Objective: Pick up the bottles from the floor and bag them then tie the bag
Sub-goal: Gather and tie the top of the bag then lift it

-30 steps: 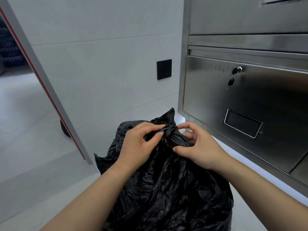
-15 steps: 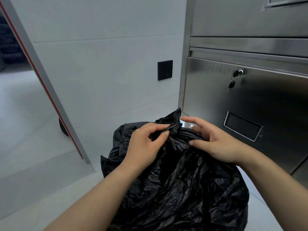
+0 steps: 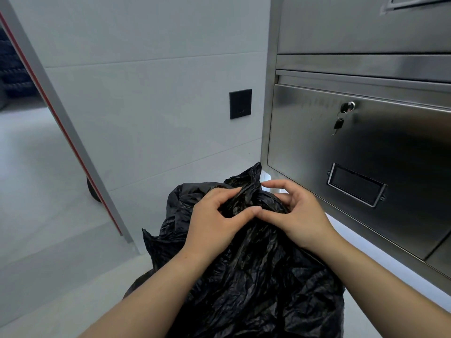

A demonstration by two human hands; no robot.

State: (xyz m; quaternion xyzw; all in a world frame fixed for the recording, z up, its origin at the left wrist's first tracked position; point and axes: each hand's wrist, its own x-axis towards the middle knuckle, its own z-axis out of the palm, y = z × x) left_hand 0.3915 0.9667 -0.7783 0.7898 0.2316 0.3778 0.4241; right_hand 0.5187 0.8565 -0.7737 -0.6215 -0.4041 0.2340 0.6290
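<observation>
Black bag (image 3: 256, 276) stands on the floor, just left of the steel cabinet (image 3: 366, 147) and below its locked drawer. The neck is gathered. Left hand (image 3: 212, 223) pinches the neck. Right hand (image 3: 297, 215) curls round it from the cabinet side, thumbs touching.

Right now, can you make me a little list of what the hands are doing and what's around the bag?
Bag: black bag, crumpled, top bunched together
Left: left hand pinches the bunched top
Right: right hand curls round the same bunch
Knot: cannot tell if it is tied
Bottles: none visible
Nearby: metal cabinet on the right, key hanging from its lock
</observation>
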